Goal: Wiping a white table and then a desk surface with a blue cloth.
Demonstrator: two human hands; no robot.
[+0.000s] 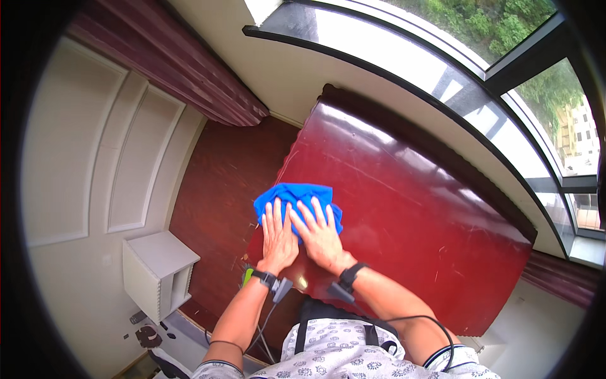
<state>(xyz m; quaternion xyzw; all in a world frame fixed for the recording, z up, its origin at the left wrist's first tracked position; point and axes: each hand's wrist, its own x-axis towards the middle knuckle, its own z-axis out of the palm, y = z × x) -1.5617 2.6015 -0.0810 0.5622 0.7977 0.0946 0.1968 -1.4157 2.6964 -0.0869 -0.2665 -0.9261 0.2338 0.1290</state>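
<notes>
A bunched blue cloth point(293, 192) lies at the left end of a glossy dark red wooden table point(393, 222). My left hand point(279, 239) holds its left part down, the fingers stretched forward. Beside it, my right hand point(319, 234) presses the right part of the cloth against the tabletop with fingers spread. The thumb sides of both hands almost meet. Scratches and bright window reflections show on the tabletop, and its border is scalloped. The table surface under the cloth is hidden.
A small white cabinet point(163, 265) stands on the reddish-brown floor point(213, 189) by the panelled wall at left. A purple curtain point(199, 71) hangs behind. The dark-edged windowsill point(402, 61) curves along the table's far side. A cable point(445, 327) runs along my right arm.
</notes>
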